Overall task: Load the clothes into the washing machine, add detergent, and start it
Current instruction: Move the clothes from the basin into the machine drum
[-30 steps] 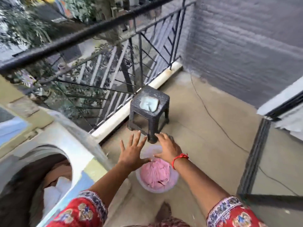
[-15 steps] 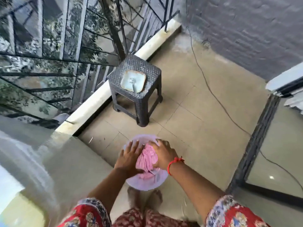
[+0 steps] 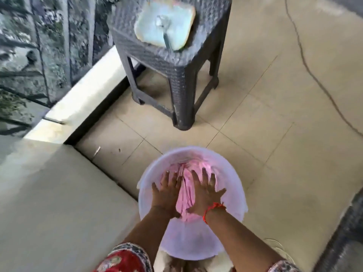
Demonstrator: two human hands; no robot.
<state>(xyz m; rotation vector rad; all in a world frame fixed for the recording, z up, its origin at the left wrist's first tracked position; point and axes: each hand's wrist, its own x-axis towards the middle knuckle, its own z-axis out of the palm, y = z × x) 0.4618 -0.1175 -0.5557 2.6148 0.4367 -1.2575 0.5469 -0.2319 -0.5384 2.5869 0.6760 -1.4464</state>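
Observation:
A pale translucent tub (image 3: pixel 238 193) stands on the tiled floor right below me, with a pink cloth (image 3: pixel 186 193) inside it. My left hand (image 3: pixel 167 195) and my right hand (image 3: pixel 206 193) are both down in the tub. Their fingers are spread and pressed into the cloth, and a ridge of it is bunched up between the two palms. A red thread circles my right wrist. The broad cream surface (image 3: pixel 49 203) at the left is the blurred washing machine body; its drum is out of view.
A dark woven stool (image 3: pixel 176 61) stands on the floor beyond the tub, with a pale dish (image 3: pixel 176 16) holding a spoon on top. A balcony railing (image 3: pixel 39 55) and a low kerb run along the left. A thin cable (image 3: pixel 314 75) crosses the floor.
My head has tipped down and closer. My hands went from hovering over the tub to sinking deeper into it, closing around the pink cloth. The machine's drum has left the view.

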